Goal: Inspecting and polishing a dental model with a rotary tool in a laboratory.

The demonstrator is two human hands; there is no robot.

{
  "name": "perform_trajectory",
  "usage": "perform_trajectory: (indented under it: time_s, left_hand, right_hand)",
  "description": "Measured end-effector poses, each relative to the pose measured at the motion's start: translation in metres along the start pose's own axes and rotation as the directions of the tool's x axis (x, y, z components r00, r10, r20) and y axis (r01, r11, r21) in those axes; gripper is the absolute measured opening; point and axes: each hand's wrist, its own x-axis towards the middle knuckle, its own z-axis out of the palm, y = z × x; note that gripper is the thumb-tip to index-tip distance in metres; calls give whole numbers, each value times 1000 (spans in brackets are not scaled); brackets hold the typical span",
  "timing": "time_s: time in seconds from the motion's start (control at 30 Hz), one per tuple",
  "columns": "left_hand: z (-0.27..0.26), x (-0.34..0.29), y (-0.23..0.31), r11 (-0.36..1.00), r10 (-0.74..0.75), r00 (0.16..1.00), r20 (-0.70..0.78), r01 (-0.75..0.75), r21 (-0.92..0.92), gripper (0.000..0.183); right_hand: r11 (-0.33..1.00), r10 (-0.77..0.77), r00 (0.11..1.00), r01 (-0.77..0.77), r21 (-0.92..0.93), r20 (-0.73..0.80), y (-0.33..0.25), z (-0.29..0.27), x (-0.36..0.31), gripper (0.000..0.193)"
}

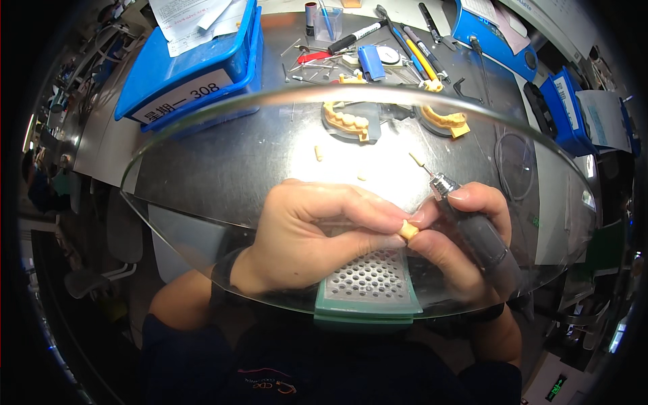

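A small yellow tooth die [408, 231] is pinched between the thumb and forefinger of my left hand [300, 226]. My right hand [466, 260] grips a dark rotary handpiece [478, 236] with a silver collar, and its fingertips also touch the die. A thin shank with a pale tip [418, 160] sticks out of the handpiece, pointing up and left, apart from the die. Just below the fingers is a perforated metal grate [371, 278] in a green frame. Two small yellow pieces, one long [319, 153] and one short [362, 178], lie beyond my hands.
A see-through shield [223, 287] spans the view over my hands. Yellow dental models [347, 121] stand farther back, another [444, 123] to their right. Behind lie pens, burs and a blue block [370, 63]. Blue bins [185, 71] stand left, a blue control box [496, 37] back right.
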Motion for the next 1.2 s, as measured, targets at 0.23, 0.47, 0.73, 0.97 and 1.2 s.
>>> perform_trajectory:
  time_s: [0.23, 0.47, 0.73, 0.97, 1.2]
  left_hand:
    - [3, -1, -6, 998, 63, 994, -87, -60, 34, 16]
    - [3, -2, -6, 1000, -5, 997, -75, 6, 3, 18]
    - [-2, 0, -3, 991, 103, 995, -12, -102, 89, 22]
    - [5, -5, -2, 998, 68, 994, -86, -69, -13, 22]
    - [8, -5, -2, 989, -28, 992, -122, 9, -147, 31]
  right_hand:
    - [947, 161, 969, -205, -247, -188, -19, -3, 13, 34]
    - [871, 238, 955, -291, -396, -179, -16, -18, 26, 33]
    - [969, 138, 975, -96, 228, -173, -9, -14, 14, 48]
    - [958, 144, 989, -136, 253, -14, -8, -1, -7, 27]
    - [967, 216, 976, -208, 150, -36, -11, 5, 0, 41]
